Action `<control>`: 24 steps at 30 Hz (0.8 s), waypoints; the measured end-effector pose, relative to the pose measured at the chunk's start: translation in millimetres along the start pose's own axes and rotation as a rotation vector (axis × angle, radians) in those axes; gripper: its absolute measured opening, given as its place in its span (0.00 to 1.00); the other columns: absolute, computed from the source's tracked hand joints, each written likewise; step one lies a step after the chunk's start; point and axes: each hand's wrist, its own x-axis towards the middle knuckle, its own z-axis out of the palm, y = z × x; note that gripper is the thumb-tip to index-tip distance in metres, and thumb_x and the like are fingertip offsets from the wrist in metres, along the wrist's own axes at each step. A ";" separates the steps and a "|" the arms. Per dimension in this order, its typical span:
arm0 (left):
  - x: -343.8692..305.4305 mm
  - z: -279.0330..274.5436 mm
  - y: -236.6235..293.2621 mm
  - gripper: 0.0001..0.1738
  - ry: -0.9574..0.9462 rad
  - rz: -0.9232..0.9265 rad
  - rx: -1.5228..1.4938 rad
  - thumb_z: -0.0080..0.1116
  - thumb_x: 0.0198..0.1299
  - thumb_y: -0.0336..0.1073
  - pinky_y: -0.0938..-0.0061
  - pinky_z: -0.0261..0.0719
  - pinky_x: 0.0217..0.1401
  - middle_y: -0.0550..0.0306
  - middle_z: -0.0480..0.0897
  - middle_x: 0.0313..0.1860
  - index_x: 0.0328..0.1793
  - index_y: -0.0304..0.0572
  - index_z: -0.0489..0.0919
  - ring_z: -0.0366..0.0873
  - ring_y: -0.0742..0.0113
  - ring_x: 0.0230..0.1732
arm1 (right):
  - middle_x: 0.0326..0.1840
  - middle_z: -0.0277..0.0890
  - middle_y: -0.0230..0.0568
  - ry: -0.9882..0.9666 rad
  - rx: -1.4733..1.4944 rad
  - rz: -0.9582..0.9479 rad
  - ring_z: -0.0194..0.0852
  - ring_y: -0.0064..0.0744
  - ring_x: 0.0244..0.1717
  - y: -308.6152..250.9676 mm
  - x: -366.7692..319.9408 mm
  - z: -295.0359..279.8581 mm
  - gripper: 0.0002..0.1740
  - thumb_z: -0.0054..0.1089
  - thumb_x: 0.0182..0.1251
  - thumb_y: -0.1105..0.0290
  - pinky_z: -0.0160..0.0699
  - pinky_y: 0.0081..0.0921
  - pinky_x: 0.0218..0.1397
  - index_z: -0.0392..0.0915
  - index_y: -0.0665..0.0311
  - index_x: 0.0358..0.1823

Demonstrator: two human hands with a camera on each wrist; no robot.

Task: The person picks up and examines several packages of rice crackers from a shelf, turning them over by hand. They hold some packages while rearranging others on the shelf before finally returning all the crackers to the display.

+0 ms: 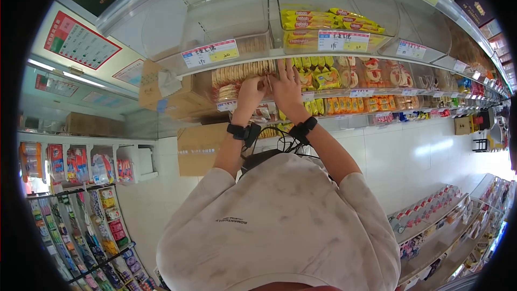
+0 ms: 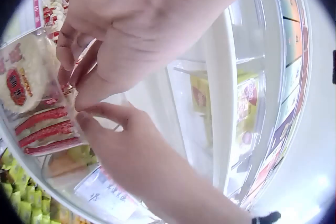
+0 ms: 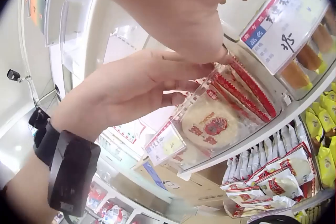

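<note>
Both hands meet over a clear bin of packaged rice crackers. In the head view my left hand (image 1: 251, 92) comes from the left and my right hand (image 1: 287, 92) from the right. Round pale crackers with red print show through a clear rice cracker packet (image 3: 211, 124); others with red edges (image 2: 46, 129) stand beside it. The fingers of my left hand (image 3: 131, 88) curl at the packet's upper edge, pinching it. My right hand (image 2: 128, 142) brings thumb and forefinger together at the same edge, close to the left thumb. Part of the grip is hidden behind the fingers.
Price cards (image 1: 209, 54) line the shelf fronts. Yellow wafer packs (image 1: 334, 20) fill a bin above, and small yellow-green packs (image 1: 326, 78) stand to the right. Cardboard boxes (image 1: 202, 148) sit at the left and below. White-wrapped packets (image 3: 278, 182) occupy the lower shelf.
</note>
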 end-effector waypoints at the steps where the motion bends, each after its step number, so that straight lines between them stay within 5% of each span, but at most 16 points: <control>1: -3.6 3.0 -1.2 0.10 0.022 0.030 0.022 0.68 0.58 0.30 0.62 0.81 0.43 0.42 0.83 0.37 0.43 0.30 0.84 0.84 0.47 0.39 | 0.83 0.51 0.52 -0.027 -0.016 0.020 0.42 0.59 0.85 -0.8 1.3 4.2 0.10 0.62 0.66 0.68 0.51 0.57 0.81 0.86 0.57 0.46; 4: -4.0 9.3 0.2 0.11 0.068 0.078 0.066 0.68 0.57 0.28 0.62 0.81 0.45 0.42 0.83 0.36 0.43 0.30 0.82 0.84 0.46 0.39 | 0.84 0.51 0.53 -0.070 0.040 0.062 0.40 0.60 0.85 -0.7 3.7 10.5 0.05 0.61 0.64 0.71 0.48 0.61 0.81 0.85 0.61 0.35; 8: -6.1 19.6 -7.8 0.15 0.049 0.010 0.033 0.67 0.56 0.27 0.62 0.82 0.46 0.41 0.85 0.39 0.50 0.31 0.81 0.85 0.49 0.40 | 0.84 0.48 0.57 -0.025 0.239 -0.007 0.39 0.66 0.84 7.5 -0.3 6.2 0.08 0.63 0.61 0.73 0.53 0.66 0.78 0.84 0.63 0.42; 10: -4.8 14.4 -7.9 0.16 0.028 0.013 0.029 0.67 0.57 0.28 0.62 0.82 0.46 0.41 0.85 0.39 0.51 0.32 0.82 0.86 0.50 0.40 | 0.80 0.54 0.62 -0.045 0.443 0.047 0.50 0.68 0.80 6.7 0.2 -12.5 0.12 0.61 0.64 0.74 0.61 0.57 0.76 0.82 0.64 0.49; 11: -6.1 17.9 -15.1 0.16 0.048 -0.037 -0.129 0.65 0.54 0.30 0.54 0.79 0.48 0.40 0.83 0.41 0.50 0.35 0.82 0.81 0.39 0.45 | 0.79 0.56 0.64 -0.016 0.543 0.063 0.53 0.68 0.78 8.4 2.7 -21.5 0.13 0.62 0.64 0.75 0.63 0.54 0.75 0.83 0.64 0.50; 12: -4.6 13.6 -19.7 0.19 -0.010 -0.026 -0.111 0.65 0.53 0.29 0.56 0.79 0.51 0.40 0.83 0.43 0.53 0.36 0.83 0.82 0.41 0.46 | 0.78 0.58 0.65 0.002 0.643 0.073 0.56 0.68 0.77 9.7 2.2 -31.8 0.15 0.62 0.64 0.76 0.64 0.50 0.75 0.83 0.64 0.52; 15: -6.8 0.5 -11.8 0.19 -0.073 -0.112 -0.140 0.65 0.53 0.27 0.59 0.81 0.56 0.43 0.85 0.47 0.54 0.38 0.84 0.83 0.44 0.50 | 0.65 0.73 0.59 0.126 0.674 0.153 0.64 0.60 0.74 28.9 -14.1 -61.2 0.12 0.61 0.67 0.78 0.69 0.44 0.71 0.82 0.64 0.51; 18: -2.4 -0.1 -17.1 0.18 -0.066 0.011 -0.058 0.67 0.56 0.34 0.59 0.82 0.50 0.44 0.85 0.47 0.53 0.40 0.86 0.84 0.45 0.46 | 0.55 0.79 0.49 0.177 0.830 0.384 0.71 0.49 0.70 64.8 -31.9 -75.0 0.12 0.58 0.69 0.80 0.73 0.35 0.67 0.82 0.63 0.51; 21: -3.9 -2.5 -11.5 0.17 -0.086 -0.004 0.032 0.66 0.60 0.38 0.62 0.82 0.48 0.45 0.86 0.47 0.53 0.42 0.86 0.83 0.46 0.46 | 0.57 0.80 0.45 0.280 0.634 0.363 0.75 0.40 0.64 100.9 -52.7 -84.7 0.11 0.57 0.72 0.79 0.77 0.32 0.60 0.82 0.62 0.52; 24: 1.6 -20.1 -1.3 0.17 -0.299 -0.090 -0.118 0.63 0.64 0.38 0.64 0.82 0.49 0.47 0.86 0.48 0.58 0.46 0.85 0.84 0.51 0.46 | 0.57 0.80 0.44 0.263 0.704 0.476 0.77 0.38 0.61 108.7 -54.2 -87.8 0.10 0.57 0.73 0.77 0.78 0.31 0.57 0.82 0.62 0.52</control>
